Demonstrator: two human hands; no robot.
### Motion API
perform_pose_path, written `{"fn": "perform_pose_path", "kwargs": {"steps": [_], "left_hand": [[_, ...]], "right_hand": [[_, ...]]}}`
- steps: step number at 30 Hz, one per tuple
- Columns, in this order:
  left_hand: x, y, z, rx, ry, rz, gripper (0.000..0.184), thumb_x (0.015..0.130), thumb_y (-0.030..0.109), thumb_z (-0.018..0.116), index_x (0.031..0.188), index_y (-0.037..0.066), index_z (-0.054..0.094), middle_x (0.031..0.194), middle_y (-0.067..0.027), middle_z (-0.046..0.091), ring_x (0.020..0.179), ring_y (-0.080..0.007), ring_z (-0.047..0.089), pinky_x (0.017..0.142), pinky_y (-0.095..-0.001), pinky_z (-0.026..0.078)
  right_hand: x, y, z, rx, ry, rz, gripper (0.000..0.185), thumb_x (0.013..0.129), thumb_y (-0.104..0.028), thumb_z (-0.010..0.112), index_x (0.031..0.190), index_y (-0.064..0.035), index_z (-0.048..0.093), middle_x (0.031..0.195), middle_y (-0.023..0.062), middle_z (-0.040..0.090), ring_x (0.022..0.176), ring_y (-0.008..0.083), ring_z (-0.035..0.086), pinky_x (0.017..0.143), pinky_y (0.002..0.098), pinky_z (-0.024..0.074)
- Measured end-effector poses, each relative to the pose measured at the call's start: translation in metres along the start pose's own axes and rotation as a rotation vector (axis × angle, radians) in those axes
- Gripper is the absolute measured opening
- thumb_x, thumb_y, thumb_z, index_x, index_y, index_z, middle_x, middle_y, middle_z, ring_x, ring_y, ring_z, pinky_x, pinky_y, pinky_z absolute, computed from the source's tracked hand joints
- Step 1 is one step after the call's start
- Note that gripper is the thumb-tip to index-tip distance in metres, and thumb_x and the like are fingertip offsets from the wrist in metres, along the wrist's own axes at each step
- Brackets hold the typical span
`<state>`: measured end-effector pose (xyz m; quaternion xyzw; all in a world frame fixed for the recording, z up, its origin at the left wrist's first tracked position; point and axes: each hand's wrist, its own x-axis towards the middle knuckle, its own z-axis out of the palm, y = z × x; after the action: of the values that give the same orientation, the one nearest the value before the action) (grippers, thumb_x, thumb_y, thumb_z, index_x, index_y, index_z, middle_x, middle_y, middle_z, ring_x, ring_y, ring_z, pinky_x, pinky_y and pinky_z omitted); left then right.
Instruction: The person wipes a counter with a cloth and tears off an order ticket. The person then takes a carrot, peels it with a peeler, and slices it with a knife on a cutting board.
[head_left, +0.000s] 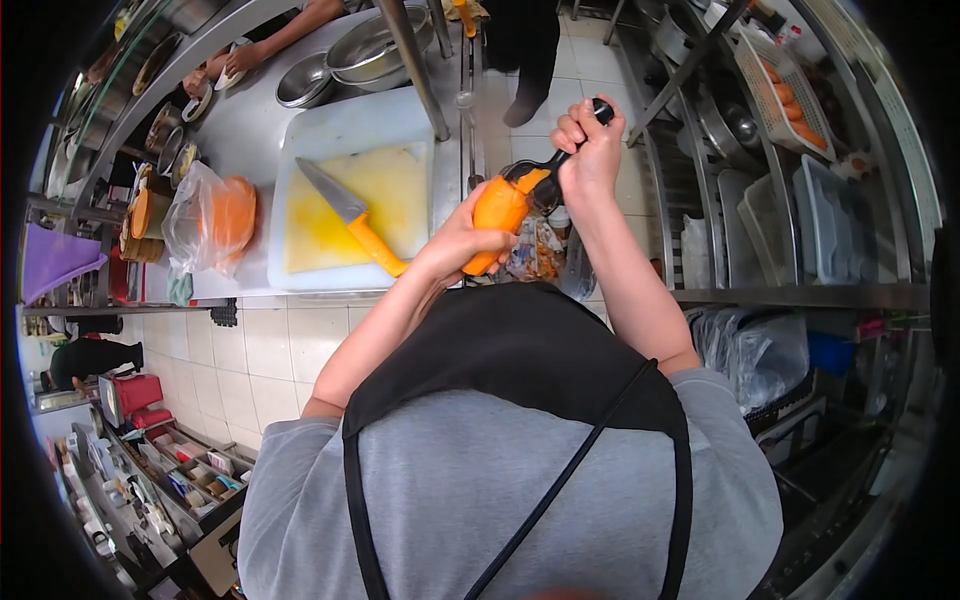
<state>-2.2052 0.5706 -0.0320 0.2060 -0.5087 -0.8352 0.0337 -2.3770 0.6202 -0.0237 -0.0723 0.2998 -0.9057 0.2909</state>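
Note:
My left hand (467, 237) is wrapped round a thick carrot (497, 212), its surface smooth and bright orange. In my right hand (590, 150) is a peeler (602, 110) with a black handle. The peeler's head lies against the carrot's far end, where a strip of orange peel shows; the blade itself is hard to make out. To the left, a knife (345, 207) with a yellow handle rests on a yellow-stained cutting board (405, 165). Below my hands is a litter of scraps (537, 250), partly hidden by the apron.
A clear plastic bag (192, 215) with something orange stands left of the board. Metal bowls (303, 82) sit at the table's back, near another person's hands (235, 62). Metal shelving on the right holds a basket (765, 60) of orange vegetables and plastic containers (838, 225).

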Motion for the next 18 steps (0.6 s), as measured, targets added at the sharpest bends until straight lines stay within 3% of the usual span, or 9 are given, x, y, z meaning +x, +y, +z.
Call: {"fn": "perform_pose_path", "kwargs": {"steps": [4, 10, 12, 16, 18], "left_hand": [[-0.01, 0.014, 0.001, -0.023, -0.093, 0.068, 0.059, 0.068, 0.0, 0.062, 0.119, 0.012, 0.035, 0.083, -0.0068, 0.051, 0.053, -0.0121, 0.05, 0.044, -0.0246, 0.043], [0.006, 0.002, 0.004, 0.204, 0.133, 0.239, 0.058, 0.068, 0.002, 0.062, 0.119, 0.011, 0.035, 0.089, -0.0062, 0.047, 0.062, -0.0113, 0.05, 0.052, -0.0231, 0.045], [0.016, -0.011, -0.001, 0.438, 0.257, 0.42, 0.061, 0.069, 0.009, 0.066, 0.119, 0.009, 0.032, 0.099, -0.0077, 0.046, 0.08, -0.0122, 0.05, 0.065, -0.0249, 0.046], [0.014, -0.008, 0.013, 0.339, 0.306, 0.32, 0.061, 0.067, 0.008, 0.066, 0.117, 0.006, 0.031, 0.1, -0.0082, 0.045, 0.083, -0.0137, 0.049, 0.069, -0.0254, 0.044], [0.017, -0.013, 0.015, 0.286, 0.339, 0.452, 0.06, 0.066, 0.005, 0.065, 0.116, 0.005, 0.031, 0.099, -0.0082, 0.045, 0.085, -0.0142, 0.049, 0.071, -0.026, 0.044]], "right_hand": [[0.027, -0.009, -0.04, -0.041, 0.118, -0.112, 0.028, 0.086, -0.005, 0.047, 0.105, -0.0146, 0.029, 0.075, 0.0033, 0.042, 0.054, 0.0088, 0.035, 0.045, 0.0229, 0.0297], [0.002, -0.019, 0.009, 0.038, 0.024, -0.121, 0.027, 0.085, -0.003, 0.047, 0.103, -0.0158, 0.032, 0.074, 0.0024, 0.041, 0.054, 0.0096, 0.035, 0.046, 0.0233, 0.0295], [-0.01, -0.011, 0.024, 0.051, 0.008, -0.094, 0.028, 0.085, -0.004, 0.049, 0.104, -0.0167, 0.032, 0.078, 0.0023, 0.042, 0.055, 0.0095, 0.035, 0.047, 0.0236, 0.0299], [-0.017, 0.0, 0.026, 0.045, 0.046, -0.076, 0.029, 0.085, -0.005, 0.049, 0.105, -0.0167, 0.031, 0.081, 0.0022, 0.043, 0.056, 0.0093, 0.035, 0.048, 0.0244, 0.0308], [-0.011, 0.004, 0.014, 0.05, 0.093, -0.076, 0.029, 0.086, -0.006, 0.048, 0.106, -0.0164, 0.03, 0.081, 0.0022, 0.043, 0.056, 0.0094, 0.035, 0.049, 0.0248, 0.0306]]}}
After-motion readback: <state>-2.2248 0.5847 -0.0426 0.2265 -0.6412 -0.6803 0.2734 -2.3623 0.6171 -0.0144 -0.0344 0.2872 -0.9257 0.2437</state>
